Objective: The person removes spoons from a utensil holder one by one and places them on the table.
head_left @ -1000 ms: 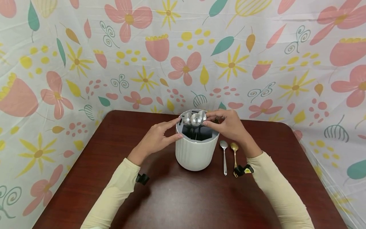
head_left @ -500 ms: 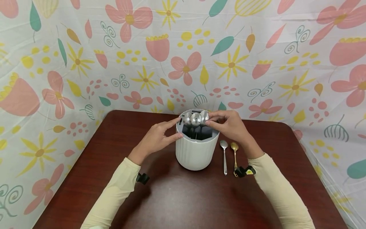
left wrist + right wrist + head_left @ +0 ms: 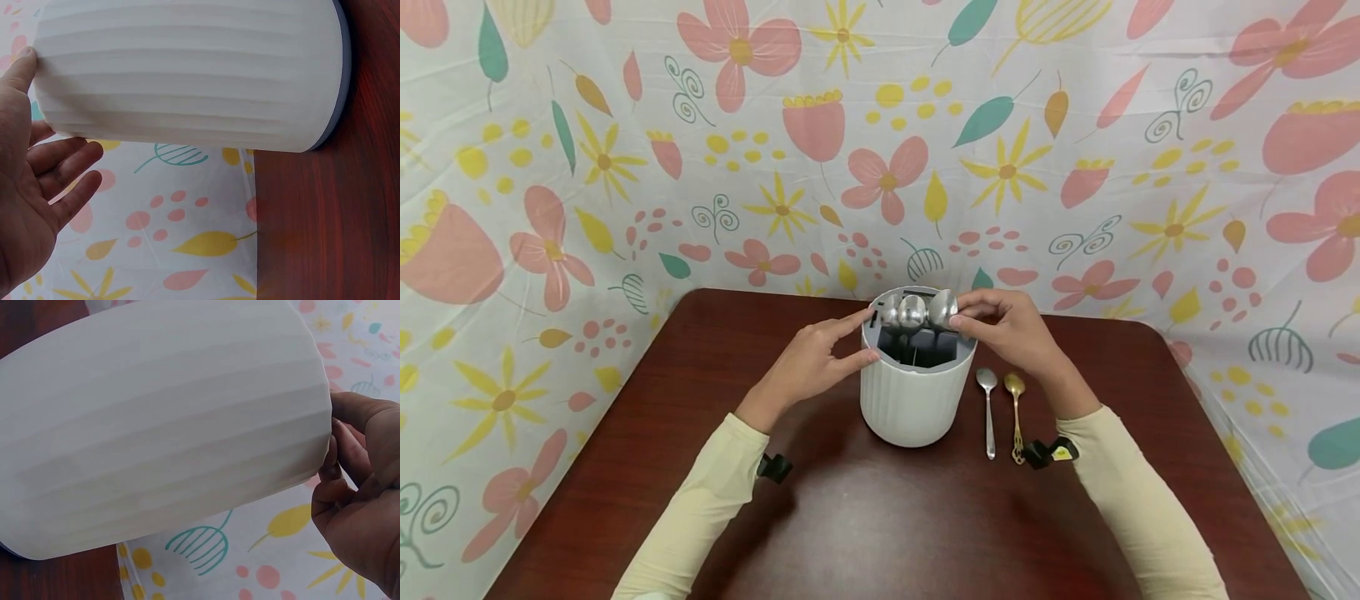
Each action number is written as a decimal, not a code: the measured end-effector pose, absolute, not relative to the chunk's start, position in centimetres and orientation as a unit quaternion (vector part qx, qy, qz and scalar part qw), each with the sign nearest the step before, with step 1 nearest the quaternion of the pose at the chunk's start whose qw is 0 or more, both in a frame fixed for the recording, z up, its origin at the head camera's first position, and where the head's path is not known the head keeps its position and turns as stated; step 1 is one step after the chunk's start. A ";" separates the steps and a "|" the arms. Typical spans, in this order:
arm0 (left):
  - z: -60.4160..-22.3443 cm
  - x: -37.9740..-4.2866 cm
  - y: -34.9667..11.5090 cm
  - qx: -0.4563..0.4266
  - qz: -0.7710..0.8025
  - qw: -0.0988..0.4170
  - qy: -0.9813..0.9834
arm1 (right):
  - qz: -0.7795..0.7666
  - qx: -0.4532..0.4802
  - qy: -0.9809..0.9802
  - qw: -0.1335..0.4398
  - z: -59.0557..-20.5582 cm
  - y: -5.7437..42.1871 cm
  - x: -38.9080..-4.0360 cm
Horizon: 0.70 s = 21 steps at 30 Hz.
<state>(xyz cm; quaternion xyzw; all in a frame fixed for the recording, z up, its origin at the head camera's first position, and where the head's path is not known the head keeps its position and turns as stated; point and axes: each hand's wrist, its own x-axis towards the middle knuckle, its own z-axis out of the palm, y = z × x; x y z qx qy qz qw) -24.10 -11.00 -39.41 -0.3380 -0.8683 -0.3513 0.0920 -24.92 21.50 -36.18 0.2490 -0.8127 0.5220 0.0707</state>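
A white ribbed utensil holder (image 3: 913, 408) with dark inner compartments stands upright on the table. My left hand (image 3: 808, 354) touches its rim on the left, thumb in front and fingers farther back; in the left wrist view the other fingers (image 3: 72, 169) are loosely extended. Thumb and fingers of my right hand (image 3: 1011, 329) pinch a silver spoon (image 3: 943, 308) near its bowl, at the right side of the opening; its handle is hidden. Two silver spoon bowls (image 3: 913, 312) stick up beside it. The right wrist view shows the hand at the rim, the spoon hidden behind the holder.
Right of the holder, a silver spoon (image 3: 988, 412) and a gold spoon (image 3: 1017, 417) with an ornate handle lie side by side on the dark wooden table (image 3: 850, 533). A floral cloth (image 3: 880, 125) hangs behind the table.
My right hand has shifted slightly right with the spoon, whose bowl now stands apart from the other two. The left hand and the holder have stayed in place.
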 end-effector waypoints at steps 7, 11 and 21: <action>-39.4 -24.1 -11.0 -0.340 -0.352 0.093 -0.867 | 0.526 0.251 -0.809 0.074 -35.8 21.6 -24.9; -39.4 -24.1 -11.0 -0.341 -0.352 0.093 -0.867 | 0.523 0.249 -0.811 0.083 -35.4 21.6 -24.9; -39.5 -24.2 -11.0 -0.338 -0.357 0.086 -0.866 | 0.545 0.273 -0.786 0.101 -33.5 21.8 -25.3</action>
